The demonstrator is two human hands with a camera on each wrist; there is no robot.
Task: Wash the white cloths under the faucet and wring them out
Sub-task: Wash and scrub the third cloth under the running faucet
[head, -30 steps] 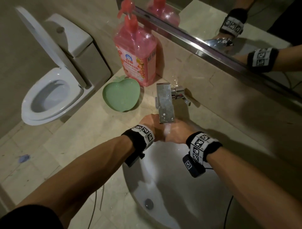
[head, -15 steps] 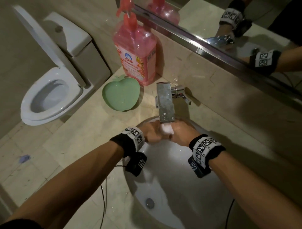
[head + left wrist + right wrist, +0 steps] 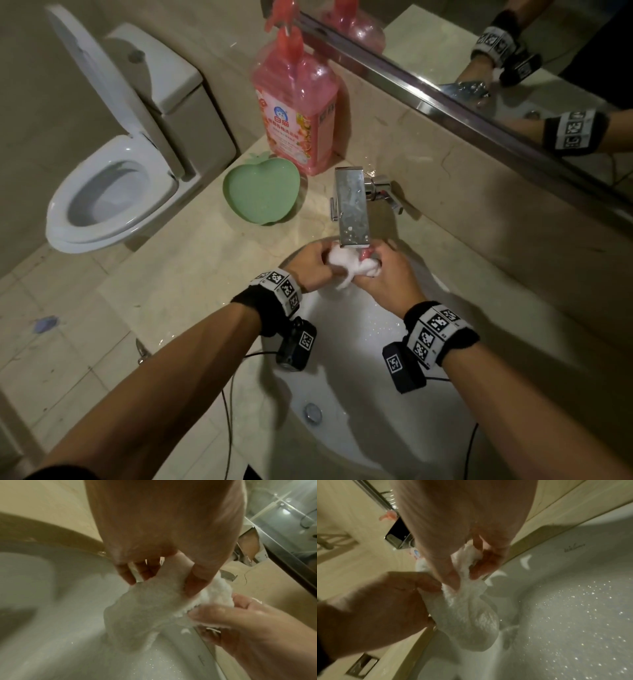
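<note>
Head: you look steeply down at the basin.
Wrists: each sits close under its palm.
Shared: cloth, basin.

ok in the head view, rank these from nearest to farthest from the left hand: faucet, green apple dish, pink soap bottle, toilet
From the left hand:
1. Faucet, just above it, over the sink.
2. Green apple dish, on the counter, up and left.
3. Pink soap bottle, behind the dish at the wall.
4. Toilet, far left, off the counter.
</note>
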